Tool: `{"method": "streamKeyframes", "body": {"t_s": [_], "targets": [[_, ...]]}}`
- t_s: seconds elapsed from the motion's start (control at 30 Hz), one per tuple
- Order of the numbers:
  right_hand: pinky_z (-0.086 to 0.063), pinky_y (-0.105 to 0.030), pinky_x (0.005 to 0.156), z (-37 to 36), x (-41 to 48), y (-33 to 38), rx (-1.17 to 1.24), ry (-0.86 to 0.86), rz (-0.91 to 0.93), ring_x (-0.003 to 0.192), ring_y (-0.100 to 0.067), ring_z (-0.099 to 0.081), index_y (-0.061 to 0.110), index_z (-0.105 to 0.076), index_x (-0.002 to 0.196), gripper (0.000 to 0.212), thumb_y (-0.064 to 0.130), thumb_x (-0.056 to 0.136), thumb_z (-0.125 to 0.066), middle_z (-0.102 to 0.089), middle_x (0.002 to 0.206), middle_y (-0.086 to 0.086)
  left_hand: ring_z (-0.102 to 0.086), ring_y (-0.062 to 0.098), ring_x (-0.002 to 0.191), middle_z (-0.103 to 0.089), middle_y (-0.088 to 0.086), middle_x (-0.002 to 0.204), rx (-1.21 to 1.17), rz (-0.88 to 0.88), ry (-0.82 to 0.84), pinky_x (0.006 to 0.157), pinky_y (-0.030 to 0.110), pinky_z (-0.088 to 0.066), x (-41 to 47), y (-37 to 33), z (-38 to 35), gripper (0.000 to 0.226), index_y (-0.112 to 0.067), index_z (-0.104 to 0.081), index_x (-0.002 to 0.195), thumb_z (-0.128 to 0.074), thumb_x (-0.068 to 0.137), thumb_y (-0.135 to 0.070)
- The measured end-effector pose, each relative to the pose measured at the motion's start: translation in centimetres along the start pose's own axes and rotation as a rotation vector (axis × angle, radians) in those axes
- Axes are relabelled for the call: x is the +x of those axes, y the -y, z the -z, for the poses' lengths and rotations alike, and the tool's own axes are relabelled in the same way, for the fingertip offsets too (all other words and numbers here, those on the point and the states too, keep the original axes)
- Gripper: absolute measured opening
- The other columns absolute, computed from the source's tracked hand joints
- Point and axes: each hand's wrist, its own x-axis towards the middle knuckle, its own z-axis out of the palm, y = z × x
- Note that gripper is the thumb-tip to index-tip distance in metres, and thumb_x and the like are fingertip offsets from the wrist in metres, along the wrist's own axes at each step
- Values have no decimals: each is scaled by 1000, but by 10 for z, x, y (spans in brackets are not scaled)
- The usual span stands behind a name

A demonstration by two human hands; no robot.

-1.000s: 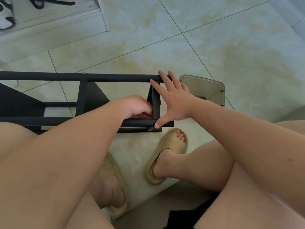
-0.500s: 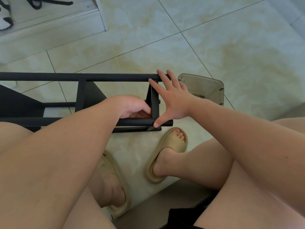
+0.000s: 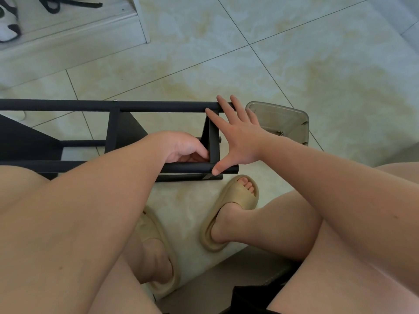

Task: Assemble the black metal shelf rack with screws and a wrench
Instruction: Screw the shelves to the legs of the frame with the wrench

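The black metal shelf rack (image 3: 158, 108) lies on its side on the tiled floor, its tubes running left to right. My right hand (image 3: 238, 139) is spread flat against the rack's right end: fingers on the far tube, thumb pressing the near tube. My left hand (image 3: 181, 147) reaches inside the frame just left of the end crossbar (image 3: 214, 141), fingers curled at the joint; whatever they hold is hidden. No wrench or screw shows in either hand.
A smoky clear plastic box (image 3: 283, 118) with a small screw inside stands just right of the rack's end. My feet in beige slippers (image 3: 235, 200) rest on the floor below the rack. A shoe (image 3: 8, 30) lies at the top left.
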Motion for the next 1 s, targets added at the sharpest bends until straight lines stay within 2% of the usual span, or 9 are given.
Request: {"method": "streamKeyframes", "body": {"t_s": [0.07,0.13,0.27,0.37,0.43,0.53,0.7,0.9,1.0], "targets": [[5,-65,120,-1,0,0,-28,-10,6,148,-35,33,26,13,160,151,92,51,-68,31,163,-8,-69,19,74,-75,6,84,7,7,-6,74,29,-55,0,0,-1,11,-11,-76,87,-65,89,-14],[9,-63,120,-1,0,0,-56,-25,22,149,-33,32,23,14,160,151,93,52,-66,31,163,-11,-68,21,82,-75,7,90,41,-13,-45,84,32,-54,2,1,-2,11,-9,-75,94,-68,87,-15],[15,-53,122,1,-2,1,-69,-39,60,149,-33,31,15,14,160,151,92,56,-65,32,161,-18,-64,24,91,-71,10,99,99,-16,-56,94,37,-51,1,0,-2,23,-5,-72,109,-67,88,-16],[16,-47,120,3,-2,3,-46,-28,70,148,-35,32,13,15,160,151,88,58,-68,34,160,-20,-65,24,86,-72,9,92,66,1,-25,82,34,-52,-3,-1,-2,23,-5,-73,108,-65,89,-14],[16,-47,120,4,-3,4,-38,-19,67,148,-35,32,13,15,159,151,87,59,-70,34,160,-21,-65,23,85,-72,8,92,44,5,3,80,32,-52,-4,-1,0,22,-5,-73,109,-64,90,-13],[15,-49,120,5,-3,5,-36,-10,60,148,-36,33,13,16,159,151,86,59,-71,35,159,-21,-65,20,80,-72,6,87,22,4,21,76,29,-52,-4,0,1,14,-8,-74,95,-62,91,-13],[17,-48,120,5,-4,7,-36,-12,55,148,-35,32,14,16,160,151,86,58,-71,34,160,-20,-67,14,71,-74,1,80,100,-52,-48,69,25,-51,1,1,-2,7,-12,-73,90,-68,88,-17],[18,-46,119,5,-3,7,-30,-13,51,148,-34,33,14,16,160,152,86,58,-71,35,160,-20,-66,21,86,-74,6,90,26,-31,56,85,31,-51,-2,1,1,15,-10,-74,99,-60,93,-11],[18,-46,119,5,-3,7,-29,-13,50,148,-34,33,15,16,159,151,86,58,-71,35,159,-20,-64,24,92,-71,10,100,17,-39,39,91,33,-48,-1,2,1,24,-3,-71,112,-58,94,-12]]}}
